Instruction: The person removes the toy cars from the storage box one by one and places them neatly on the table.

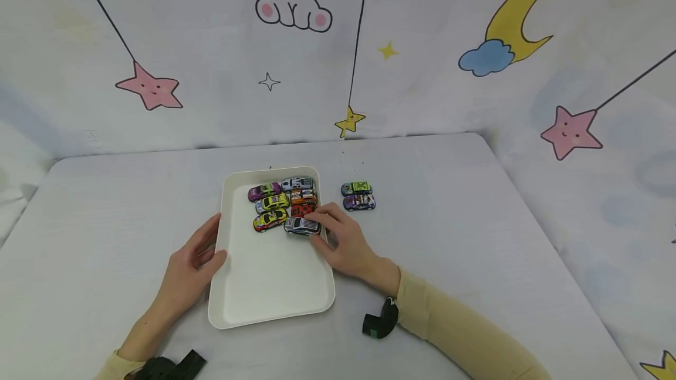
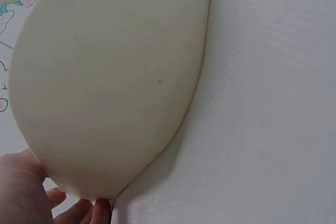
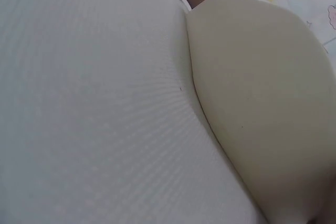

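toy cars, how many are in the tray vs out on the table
toy cars in the tray: 7, one of them the silver car under the right hand
toy cars on the table: 2, green car and purple car
total: 9

No text, label, brand or number can be read in any view. The toy cars (image 1: pixel 285 207) in the tray (image 1: pixel 264 286) and the two on the counter (image 1: pixel 358 196) at 3 o'clock of the tray carry bright printed liveries, too small and blurred to read. The backdrop (image 1: pixel 422 46) shows only drawn figures: stars, a moon, a cloud, a bear.
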The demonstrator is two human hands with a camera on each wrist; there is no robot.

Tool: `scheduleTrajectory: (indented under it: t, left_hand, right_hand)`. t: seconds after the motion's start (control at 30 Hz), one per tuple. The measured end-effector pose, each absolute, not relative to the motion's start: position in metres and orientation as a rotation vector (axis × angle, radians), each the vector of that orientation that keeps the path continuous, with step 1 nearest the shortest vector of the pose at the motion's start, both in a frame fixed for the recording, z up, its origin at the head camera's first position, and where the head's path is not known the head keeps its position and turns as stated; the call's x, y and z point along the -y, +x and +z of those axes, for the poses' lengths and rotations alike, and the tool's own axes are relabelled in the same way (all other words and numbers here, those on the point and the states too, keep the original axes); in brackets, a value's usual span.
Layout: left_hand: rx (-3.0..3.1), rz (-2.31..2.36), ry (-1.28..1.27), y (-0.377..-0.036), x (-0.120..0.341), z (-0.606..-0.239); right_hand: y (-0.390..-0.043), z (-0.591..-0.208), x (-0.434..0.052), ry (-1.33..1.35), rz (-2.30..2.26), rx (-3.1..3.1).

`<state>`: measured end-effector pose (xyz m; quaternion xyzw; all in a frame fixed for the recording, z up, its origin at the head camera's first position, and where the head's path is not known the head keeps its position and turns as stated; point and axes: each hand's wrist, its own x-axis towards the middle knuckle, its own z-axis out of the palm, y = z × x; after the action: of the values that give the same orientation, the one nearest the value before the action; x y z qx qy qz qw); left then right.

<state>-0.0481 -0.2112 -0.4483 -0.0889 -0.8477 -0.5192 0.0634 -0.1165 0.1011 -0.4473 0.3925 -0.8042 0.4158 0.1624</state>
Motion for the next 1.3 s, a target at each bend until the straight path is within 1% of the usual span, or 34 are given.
scheduleTrajectory:
  t: [0.8,1.1,1.3]
  left_hand:
    - [2.533,-1.583,-0.293,-0.048,0.212,-0.448]
    - [2.553,-1.556,-0.289,-0.049,0.211,-0.448]
    - [2.546,-1.567,-0.293,-0.049,0.211,-0.448]
  right_hand:
    - [-0.113,-0.446,-0.111,1.07,1.092,2.134]
    - [-0.114,-0.447,-0.143,0.966,1.04,2.164]
    - [-0.118,-0.452,-0.165,0.979,0.988,2.223]
